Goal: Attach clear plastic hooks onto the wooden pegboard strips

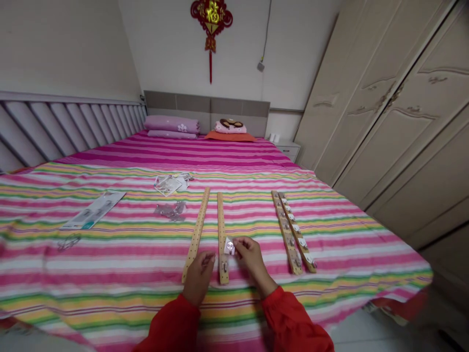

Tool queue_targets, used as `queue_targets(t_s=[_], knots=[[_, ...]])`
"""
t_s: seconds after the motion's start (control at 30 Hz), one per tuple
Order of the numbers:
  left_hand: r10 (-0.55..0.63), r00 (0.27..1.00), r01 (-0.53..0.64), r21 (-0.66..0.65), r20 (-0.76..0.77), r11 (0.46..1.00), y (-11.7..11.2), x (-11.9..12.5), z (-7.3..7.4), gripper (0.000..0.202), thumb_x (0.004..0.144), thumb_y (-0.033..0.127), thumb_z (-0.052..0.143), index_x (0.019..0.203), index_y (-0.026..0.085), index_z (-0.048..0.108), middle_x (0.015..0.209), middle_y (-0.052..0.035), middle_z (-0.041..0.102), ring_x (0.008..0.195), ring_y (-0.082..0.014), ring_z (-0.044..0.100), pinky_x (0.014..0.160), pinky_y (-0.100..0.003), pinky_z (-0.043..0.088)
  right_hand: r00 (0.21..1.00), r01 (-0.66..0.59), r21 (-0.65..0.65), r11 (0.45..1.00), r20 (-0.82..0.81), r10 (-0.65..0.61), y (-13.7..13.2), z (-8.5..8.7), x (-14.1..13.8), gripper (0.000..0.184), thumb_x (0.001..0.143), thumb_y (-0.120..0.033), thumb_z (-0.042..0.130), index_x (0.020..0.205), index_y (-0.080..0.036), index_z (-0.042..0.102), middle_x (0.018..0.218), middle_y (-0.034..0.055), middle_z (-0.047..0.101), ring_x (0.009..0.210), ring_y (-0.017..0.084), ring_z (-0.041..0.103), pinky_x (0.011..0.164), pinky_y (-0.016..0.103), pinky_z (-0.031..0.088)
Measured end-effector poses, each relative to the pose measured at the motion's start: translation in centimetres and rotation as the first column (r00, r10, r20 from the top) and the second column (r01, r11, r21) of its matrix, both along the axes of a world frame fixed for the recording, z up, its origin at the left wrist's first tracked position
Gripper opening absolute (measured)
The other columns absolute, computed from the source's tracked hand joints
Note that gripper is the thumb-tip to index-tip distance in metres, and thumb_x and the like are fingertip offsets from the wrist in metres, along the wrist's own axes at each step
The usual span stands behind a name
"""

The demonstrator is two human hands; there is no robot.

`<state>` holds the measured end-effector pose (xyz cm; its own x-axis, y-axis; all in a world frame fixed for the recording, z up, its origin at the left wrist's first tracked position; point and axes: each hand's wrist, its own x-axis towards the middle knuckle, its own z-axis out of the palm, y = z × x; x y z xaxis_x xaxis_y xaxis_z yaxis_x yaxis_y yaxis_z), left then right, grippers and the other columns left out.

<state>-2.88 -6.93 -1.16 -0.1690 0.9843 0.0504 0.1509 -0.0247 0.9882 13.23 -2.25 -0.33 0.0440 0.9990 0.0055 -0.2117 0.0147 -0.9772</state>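
Note:
Between the thumb and fingers of my right hand (251,253) is a small square adhesive hook (229,246), pinched by its right edge. It hovers over or lies against a narrow wooden strip (221,220) dotted with holes; I cannot tell whether they touch. Lower on that strip sits another clear-backed hook (224,265). My left hand (199,274) is closed, fingertips together, just left of the strip; anything in them is too small to make out. Partly behind it lies a second perforated wooden strip (198,225), with no hooks on its visible part.
Two strips lined with hooks, one clear-backed (287,232) and one white-backed (298,234), lie at right. Left are loose clear hooks (171,211), plastic packets (168,184), a long package (94,210) and a wire bundle (69,241), all on the striped bedsheet (128,274).

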Motion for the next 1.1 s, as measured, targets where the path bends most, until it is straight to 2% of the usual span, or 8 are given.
queue_targets(t_s=[0.1,0.3,0.57,0.77,1.1], knots=[[0.025,0.998,-0.023,0.04,-0.051,0.999,0.5,0.1,-0.7,0.03,0.07,0.041,0.064,0.088,0.018,0.068,0.089,-0.0081,0.069,0.086,-0.0217,0.065,0.079,-0.033,0.051,0.999,0.003,0.021,1.0,0.035,-0.003,1.0,-0.9,-0.7,0.029,0.062,-0.044,0.071,0.063,-0.016,0.063,0.046,-0.0047,0.054,0.042,0.01,0.044,0.044,0.023,0.034],[-0.015,0.996,0.021,0.077,-0.087,0.997,1.8,0.2,-1.3,0.028,0.072,0.036,0.064,0.093,0.019,0.069,0.093,-0.0085,0.067,0.085,-0.0208,0.064,0.079,-0.033,0.051,0.997,0.01,0.037,0.999,0.074,-0.013,2.0,-1.9,-1.7,0.024,0.064,-0.038,0.068,0.06,-0.016,0.061,0.046,-0.0053,0.052,0.045,0.01,0.045,0.047,0.023,0.035],[-0.016,0.987,0.039,0.145,-0.159,0.989,3.0,0.3,-1.8,0.024,0.076,0.032,0.06,0.094,0.021,0.072,0.093,-0.008,0.067,0.091,-0.021,0.061,0.082,-0.033,0.049,0.992,0.001,0.07,0.998,0.123,-0.009,2.3,-2.1,-2.0,0.02,0.065,-0.035,0.065,0.06,-0.017,0.059,0.05,-0.0053,0.051,0.049,0.011,0.044,0.05,0.024,0.035],[0.009,0.976,0.03,0.173,-0.218,0.984,3.5,0.6,-1.7,0.023,0.077,0.028,0.057,0.092,0.021,0.073,0.088,-0.0082,0.067,0.086,-0.0207,0.062,0.079,-0.034,0.049,0.984,0.012,0.095,0.995,0.177,-0.028,2.5,-2.4,-2.1,0.017,0.066,-0.033,0.062,0.059,-0.017,0.059,0.052,-0.0041,0.053,0.051,0.012,0.045,0.052,0.024,0.037],[0.025,0.978,0.012,0.176,-0.208,0.984,4.2,1.0,-2.7,0.029,0.074,0.034,0.056,0.091,0.019,0.073,0.083,-0.0073,0.067,0.077,-0.0195,0.062,0.072,-0.035,0.051,0.975,0.014,0.12,0.993,0.22,-0.04,2.8,-3.2,-2.2,0.016,0.068,-0.031,0.06,0.059,-0.018,0.059,0.054,-0.0019,0.057,0.054,0.014,0.05,0.052,0.024,0.039]])
